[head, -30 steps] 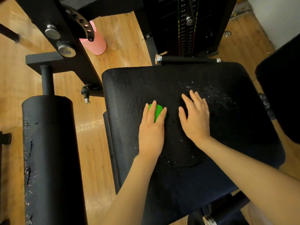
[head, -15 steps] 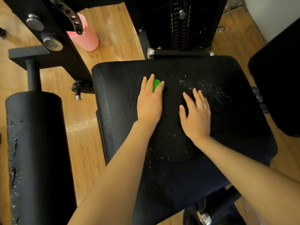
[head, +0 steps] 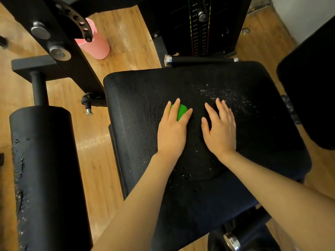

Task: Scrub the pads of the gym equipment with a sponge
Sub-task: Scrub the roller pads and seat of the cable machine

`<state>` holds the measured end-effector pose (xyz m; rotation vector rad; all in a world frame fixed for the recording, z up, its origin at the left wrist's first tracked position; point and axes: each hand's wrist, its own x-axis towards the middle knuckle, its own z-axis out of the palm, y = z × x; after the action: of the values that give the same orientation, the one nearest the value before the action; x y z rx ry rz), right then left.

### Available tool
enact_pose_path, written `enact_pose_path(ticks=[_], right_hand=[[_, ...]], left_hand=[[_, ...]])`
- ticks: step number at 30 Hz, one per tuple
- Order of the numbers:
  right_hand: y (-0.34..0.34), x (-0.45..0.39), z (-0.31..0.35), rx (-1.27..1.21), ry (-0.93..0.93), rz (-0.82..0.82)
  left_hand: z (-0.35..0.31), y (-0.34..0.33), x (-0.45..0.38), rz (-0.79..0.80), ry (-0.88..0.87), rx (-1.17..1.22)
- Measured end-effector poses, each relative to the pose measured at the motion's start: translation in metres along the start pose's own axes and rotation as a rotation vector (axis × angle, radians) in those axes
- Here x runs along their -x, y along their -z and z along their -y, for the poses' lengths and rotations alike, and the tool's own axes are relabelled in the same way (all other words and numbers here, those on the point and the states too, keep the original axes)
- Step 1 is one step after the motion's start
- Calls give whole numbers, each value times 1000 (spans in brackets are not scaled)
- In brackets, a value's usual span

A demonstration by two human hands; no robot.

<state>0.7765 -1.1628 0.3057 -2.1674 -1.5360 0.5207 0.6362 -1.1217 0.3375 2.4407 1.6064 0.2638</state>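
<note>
Pink bottle (head: 94,47) on wood floor (head: 125,46), partly behind black frame arm (head: 59,42). Weight stack (head: 199,28) at top (selector pin in). Bar grip (head: 199,60) in front of it.

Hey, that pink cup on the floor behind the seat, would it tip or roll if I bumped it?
The pink cup looks tall and narrow, so a knock would probably tip it. Its round sides suggest it would then roll on the smooth wooden floor. Part of it is hidden by the black frame, so any contents can't be told.
</note>
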Motion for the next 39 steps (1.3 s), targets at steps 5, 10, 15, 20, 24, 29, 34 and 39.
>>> enact_pose_path(ticks=[5, 10, 15, 20, 24, 29, 34, 39], right_hand=[[0, -1, 0, 11, -5, 3], [1, 0, 0, 9, 1, 9], [0, 1, 0, 8, -4, 13], [5, 1, 4, 21, -26, 67], [10, 24, 17, -9, 7, 57], [4, 47, 25, 1, 78, 128], [-3, 52, 26, 8, 78, 103], [-4, 54, 26, 27, 90, 74]], left_hand=[[-4, -2, -38, 87, 73, 6], [-6, -2, -3, 1, 27, 22], [-9, 1, 46, 10, -14, 22], [-8, 17, 40, 95, 28, 103], [18, 50, 54, 20, 182, 131], [51, 79, 93, -64, 368, 145], [56, 69, 111, -60, 390, 100], [67, 61, 93, -128, 401, 148]])
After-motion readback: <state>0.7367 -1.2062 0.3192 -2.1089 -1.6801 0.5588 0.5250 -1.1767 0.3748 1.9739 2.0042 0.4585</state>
